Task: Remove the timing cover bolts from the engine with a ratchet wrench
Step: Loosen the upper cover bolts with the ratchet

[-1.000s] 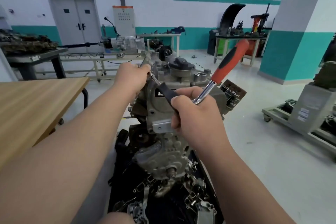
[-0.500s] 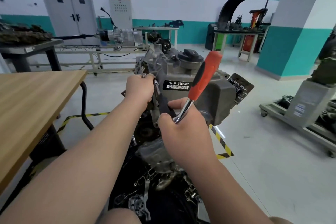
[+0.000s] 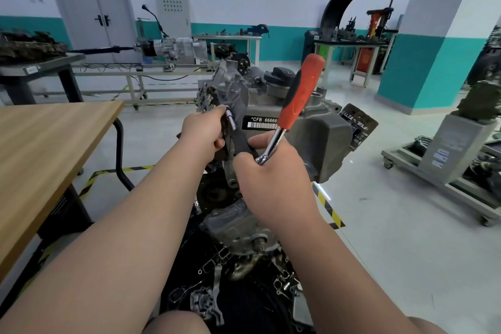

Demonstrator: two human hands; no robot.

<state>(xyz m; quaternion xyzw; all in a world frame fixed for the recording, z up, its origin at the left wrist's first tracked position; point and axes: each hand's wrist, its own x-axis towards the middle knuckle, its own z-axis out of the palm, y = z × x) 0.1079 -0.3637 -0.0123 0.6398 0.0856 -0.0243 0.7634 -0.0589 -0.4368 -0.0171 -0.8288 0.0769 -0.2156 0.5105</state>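
Note:
A grey engine (image 3: 325,141) stands in front of me with a white-on-black label reading CFB. My right hand (image 3: 271,179) grips the chrome head of a ratchet wrench (image 3: 298,100), whose red and black handle points up and to the right. A black extension bar (image 3: 241,138) with a chrome socket end runs from that hand up to the left. My left hand (image 3: 203,133) curls its fingers round the socket end against the engine's left side. The bolt itself is hidden by my fingers.
A wooden table (image 3: 40,149) stands close on the left. Loose metal parts (image 3: 211,298) lie on a black surface under the engine. A wheeled stand (image 3: 444,168) sits to the right. Benches with machinery line the back wall.
The ratchet handle has swung from pointing far right to nearly upright. My left hand has come down and nearer to the right hand. My view has dropped and moved back from the engine.

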